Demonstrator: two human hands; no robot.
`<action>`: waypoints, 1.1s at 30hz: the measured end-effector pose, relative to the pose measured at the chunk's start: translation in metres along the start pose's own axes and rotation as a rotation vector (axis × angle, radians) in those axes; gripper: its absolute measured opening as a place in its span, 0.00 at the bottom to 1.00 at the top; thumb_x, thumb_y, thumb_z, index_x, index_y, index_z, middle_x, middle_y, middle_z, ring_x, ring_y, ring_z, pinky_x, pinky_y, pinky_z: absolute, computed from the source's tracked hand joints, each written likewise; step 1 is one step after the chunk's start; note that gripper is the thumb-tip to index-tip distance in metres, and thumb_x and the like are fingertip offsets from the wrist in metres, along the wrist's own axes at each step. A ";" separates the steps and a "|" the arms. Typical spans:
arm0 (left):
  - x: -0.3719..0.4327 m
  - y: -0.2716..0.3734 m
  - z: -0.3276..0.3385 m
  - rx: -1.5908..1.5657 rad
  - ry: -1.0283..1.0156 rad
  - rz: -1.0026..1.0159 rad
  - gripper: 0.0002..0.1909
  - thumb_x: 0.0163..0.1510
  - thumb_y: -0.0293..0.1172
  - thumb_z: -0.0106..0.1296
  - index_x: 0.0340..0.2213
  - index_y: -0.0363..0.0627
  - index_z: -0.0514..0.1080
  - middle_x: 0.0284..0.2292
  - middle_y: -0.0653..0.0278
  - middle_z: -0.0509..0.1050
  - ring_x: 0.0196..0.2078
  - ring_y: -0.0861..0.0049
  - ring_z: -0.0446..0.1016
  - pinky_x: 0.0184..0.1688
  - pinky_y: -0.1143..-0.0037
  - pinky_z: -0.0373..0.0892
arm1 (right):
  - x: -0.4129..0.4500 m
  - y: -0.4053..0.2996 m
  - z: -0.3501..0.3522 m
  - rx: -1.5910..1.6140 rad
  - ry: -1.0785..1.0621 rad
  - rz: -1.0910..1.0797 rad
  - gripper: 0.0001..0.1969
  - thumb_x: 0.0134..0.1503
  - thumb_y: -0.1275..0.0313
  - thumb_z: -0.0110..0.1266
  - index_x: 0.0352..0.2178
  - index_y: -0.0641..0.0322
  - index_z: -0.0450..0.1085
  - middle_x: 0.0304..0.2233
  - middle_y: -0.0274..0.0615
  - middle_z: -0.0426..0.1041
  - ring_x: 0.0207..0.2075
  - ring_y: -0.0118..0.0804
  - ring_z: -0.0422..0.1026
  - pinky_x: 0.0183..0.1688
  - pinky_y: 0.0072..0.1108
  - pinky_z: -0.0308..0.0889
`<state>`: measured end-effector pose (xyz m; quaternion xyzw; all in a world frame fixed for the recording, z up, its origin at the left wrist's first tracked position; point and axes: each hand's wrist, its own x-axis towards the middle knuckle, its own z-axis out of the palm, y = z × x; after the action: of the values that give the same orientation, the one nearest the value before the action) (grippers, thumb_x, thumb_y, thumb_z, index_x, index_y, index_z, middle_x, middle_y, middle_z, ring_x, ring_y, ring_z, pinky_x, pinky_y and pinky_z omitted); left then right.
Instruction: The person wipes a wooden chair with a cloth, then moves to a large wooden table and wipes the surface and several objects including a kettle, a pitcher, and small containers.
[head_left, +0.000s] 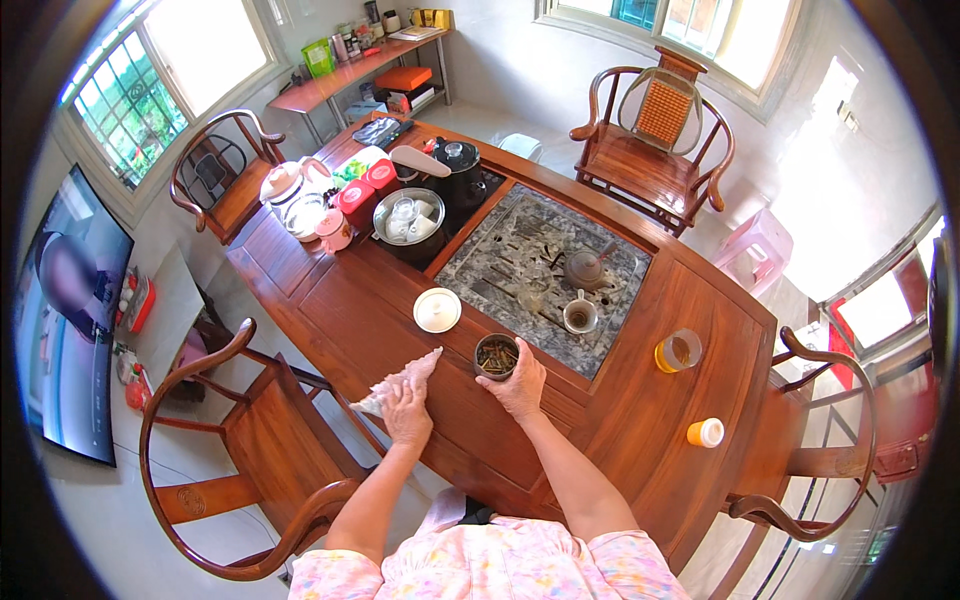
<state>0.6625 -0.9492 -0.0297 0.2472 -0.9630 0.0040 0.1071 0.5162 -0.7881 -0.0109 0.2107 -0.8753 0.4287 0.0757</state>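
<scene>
My left hand (409, 421) lies over a folded pale cloth (416, 369) on the wooden tea table, its fingers bent on the fabric. In my right hand (523, 386) is a dark round cup (496, 364) with tea leaves inside; thumb and fingers wrap its right side. A white lid with a knob (437, 310) rests just beyond, between the two hands. On the stone tea tray (517, 247) stand a brown clay teapot (586, 268) and a pitcher with dark liquid (580, 315).
A glass of amber tea (678, 351) and a white-capped orange container (706, 433) stand on the right. Left of the tray are a metal pot of cups (409, 217), a black kettle (459, 161), red tins (354, 196) and a pink mug (334, 230). Wooden armchairs (274, 427) surround the table.
</scene>
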 end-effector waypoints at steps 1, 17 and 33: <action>-0.003 0.012 0.000 -0.038 -0.034 0.005 0.23 0.44 0.29 0.43 0.46 0.48 0.66 0.46 0.56 0.68 0.48 0.56 0.63 0.50 0.56 0.56 | 0.002 -0.001 -0.003 -0.002 0.006 0.005 0.49 0.26 0.54 0.68 0.50 0.59 0.53 0.41 0.43 0.67 0.42 0.45 0.65 0.46 0.33 0.54; -0.014 0.092 -0.012 -0.355 -0.158 0.779 0.23 0.44 0.27 0.43 0.45 0.56 0.68 0.47 0.57 0.65 0.48 0.59 0.60 0.53 0.58 0.54 | -0.054 0.078 -0.177 -0.097 0.424 0.088 0.36 0.29 0.62 0.67 0.41 0.63 0.61 0.31 0.44 0.70 0.33 0.46 0.70 0.38 0.32 0.65; -0.040 0.204 -0.010 -0.332 -0.243 0.859 0.36 0.41 0.25 0.45 0.55 0.47 0.52 0.48 0.47 0.57 0.50 0.51 0.56 0.53 0.53 0.50 | -0.087 0.121 -0.204 -0.174 0.496 0.276 0.40 0.30 0.67 0.67 0.47 0.63 0.55 0.39 0.47 0.66 0.42 0.45 0.66 0.47 0.31 0.61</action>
<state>0.6017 -0.7504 -0.0186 -0.1950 -0.9713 -0.1348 0.0203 0.5322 -0.5361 0.0012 -0.0288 -0.8840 0.3966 0.2461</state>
